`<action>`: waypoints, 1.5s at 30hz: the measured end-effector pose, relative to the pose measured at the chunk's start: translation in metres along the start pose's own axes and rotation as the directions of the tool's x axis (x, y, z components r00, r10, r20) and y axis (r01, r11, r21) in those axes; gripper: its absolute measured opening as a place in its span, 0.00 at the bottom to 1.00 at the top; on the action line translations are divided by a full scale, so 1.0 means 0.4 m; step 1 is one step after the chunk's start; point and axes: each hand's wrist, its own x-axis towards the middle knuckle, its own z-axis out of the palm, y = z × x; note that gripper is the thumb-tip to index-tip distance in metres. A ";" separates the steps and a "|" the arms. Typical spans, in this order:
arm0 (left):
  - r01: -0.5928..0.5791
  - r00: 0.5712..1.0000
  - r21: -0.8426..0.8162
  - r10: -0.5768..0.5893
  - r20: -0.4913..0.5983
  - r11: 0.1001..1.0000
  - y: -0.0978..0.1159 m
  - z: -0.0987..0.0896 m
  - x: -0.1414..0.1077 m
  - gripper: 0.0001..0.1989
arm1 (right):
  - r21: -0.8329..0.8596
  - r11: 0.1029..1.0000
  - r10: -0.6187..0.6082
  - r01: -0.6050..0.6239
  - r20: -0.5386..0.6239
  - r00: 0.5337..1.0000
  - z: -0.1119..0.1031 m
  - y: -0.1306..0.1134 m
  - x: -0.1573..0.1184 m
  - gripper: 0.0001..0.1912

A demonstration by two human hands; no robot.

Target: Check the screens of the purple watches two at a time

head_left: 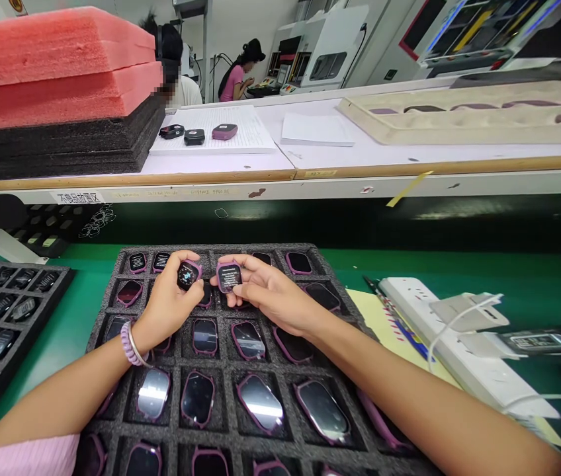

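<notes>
My left hand [169, 301] grips a purple-framed watch [188, 275] whose round dial is lit. Beside it, my right hand [265, 291] pinches another purple watch [229, 276] with lines of text on its lit screen. The two watches are held side by side, a small gap apart, over the back part of a dark foam tray [176, 383]. Purple-framed watches sit in the tray's compartments, such as a watch [198, 398] near the middle. A few at the back left, like one watch [137, 263], have lit text.
A second foam tray [57, 311] of dark watches lies left. At right are a white power strip [469, 350], cables and pens [414, 344]. The shelf [260, 165] holds red foam [62, 53], three watches on paper and a beige tray [380, 129]. Two people are behind it.
</notes>
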 end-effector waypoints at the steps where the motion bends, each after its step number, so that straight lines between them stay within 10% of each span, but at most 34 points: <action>1: 0.000 1.000 -0.001 0.000 0.001 1.000 0.000 -0.001 0.000 0.16 | 0.000 1.000 0.000 0.000 0.001 1.000 0.001 -0.001 0.000 0.25; 45: 0.011 0.995 -0.031 -0.008 0.100 0.999 0.004 0.001 0.002 0.17 | -0.023 1.000 -0.010 0.011 0.018 1.000 -0.004 -0.003 -0.003 0.24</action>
